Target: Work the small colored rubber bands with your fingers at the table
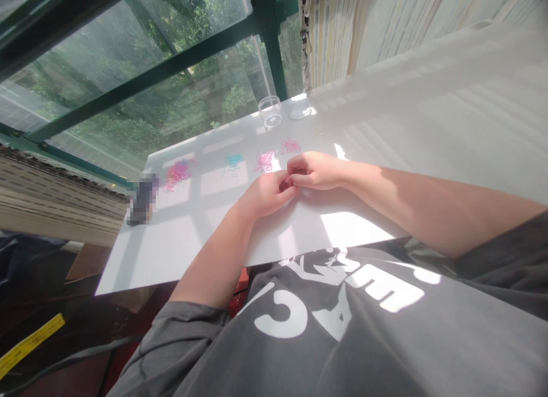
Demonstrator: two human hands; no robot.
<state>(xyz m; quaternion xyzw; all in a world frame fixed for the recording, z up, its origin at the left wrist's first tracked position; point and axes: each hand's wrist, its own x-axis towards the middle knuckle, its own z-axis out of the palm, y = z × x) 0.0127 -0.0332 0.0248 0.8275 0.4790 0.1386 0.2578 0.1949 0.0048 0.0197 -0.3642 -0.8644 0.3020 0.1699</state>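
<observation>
My left hand (270,192) and my right hand (315,169) meet above the white tabletop, fingertips pinched together. Whatever lies between them is hidden by the fingers or too small to name. Just beyond the hands is a loose pile of thin pink looped pieces (265,161), and a second pink pile (290,146) lies a little farther back to the right. Left of these is a small scatter of turquoise pieces (233,161). A larger mixed heap of pink, orange and purple pieces (178,172) sits toward the table's left end.
A clear round jar (270,112) stands open at the back edge, beside a clear flat lid (299,111). A blurred-out dark object (144,199) rests at the left edge. The white table (171,243) adjoins a green-framed window (171,63). Striped curtains (334,31) hang at the back right.
</observation>
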